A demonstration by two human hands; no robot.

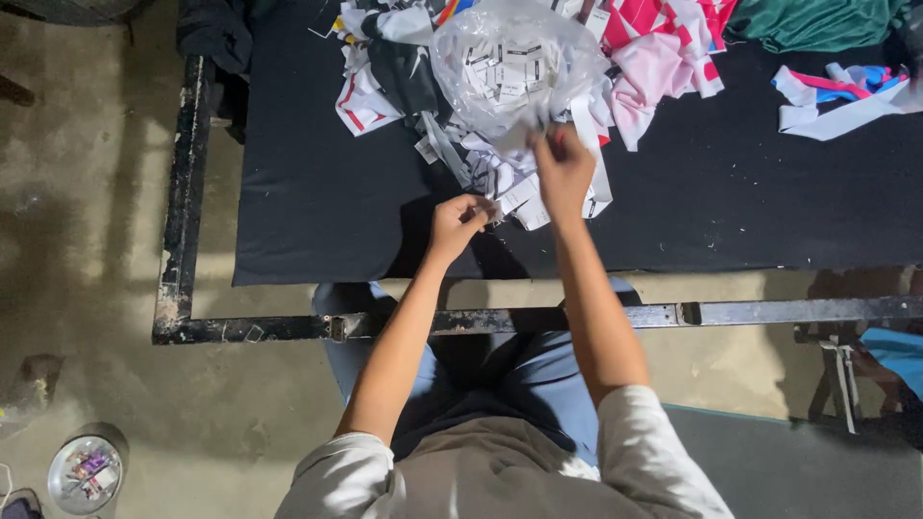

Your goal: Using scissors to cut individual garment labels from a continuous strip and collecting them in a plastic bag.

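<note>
Down close to the camera, the person sits in a pale shirt and blue trousers, with both bare arms stretched out over the near edge of a table covered in black cloth (317, 192). The left hand (459, 223) is closed up, fingers curled tight, and it seems to pinch a small white tag from the pile of white tags (514, 183) just to its right; the tag itself is too small to see well. The right hand (563, 168) is a bit farther out, and its fingers are pressed together on the bottom edge of a clear plastic bag (510, 62). The bag lies straight beyond that hand, puffed up and round, full of more little white tags. So the right hand is the nearer one to the bag, and the left hand is nearer to the loose tags, which spill in a line from the bag back toward the person. Around the bag lie fabric scraps: black and white ones (385, 67) on the left, pink and white ones (663, 48) on the right, and a green cloth (817, 19) at the far right. The table has a worn black metal frame (183, 192). Under it is a rough concrete floor (87, 192), with a small round tin (85, 473) on the near left.
</note>
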